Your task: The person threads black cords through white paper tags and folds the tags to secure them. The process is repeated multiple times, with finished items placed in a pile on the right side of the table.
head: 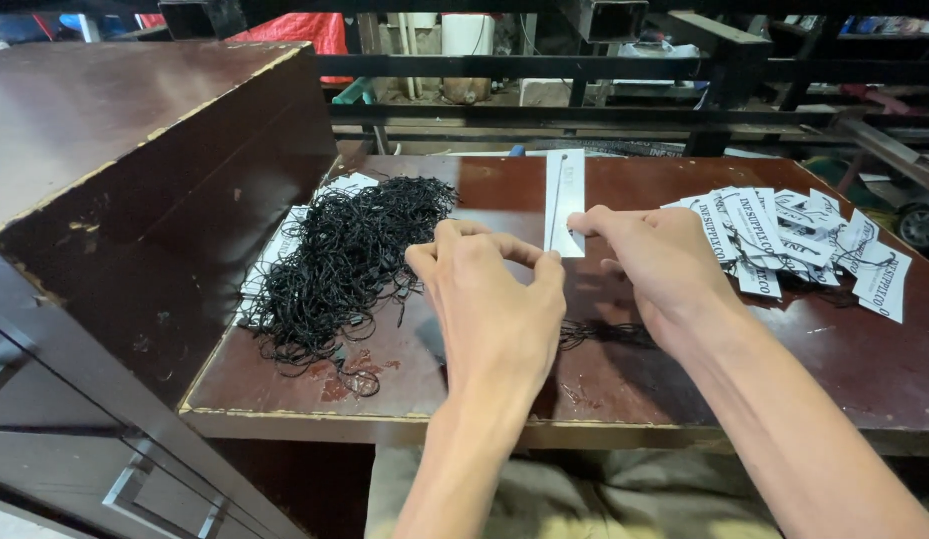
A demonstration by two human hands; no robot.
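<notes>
Judged as partly done: a spread pile of finished tags (804, 245) with strings lying at the right of the table (684, 379), a big heap of black strings (340, 265) still waiting at the left. Between the hands, one white tag (564, 200) upright, a thin black string running down its face. Left hand (489, 304) half closed, fingertips pinching at the tag's lower corner. Right hand (664, 265) curled, thumb and finger gripping the tag's right edge. A few loose strings (594, 334) below.
</notes>
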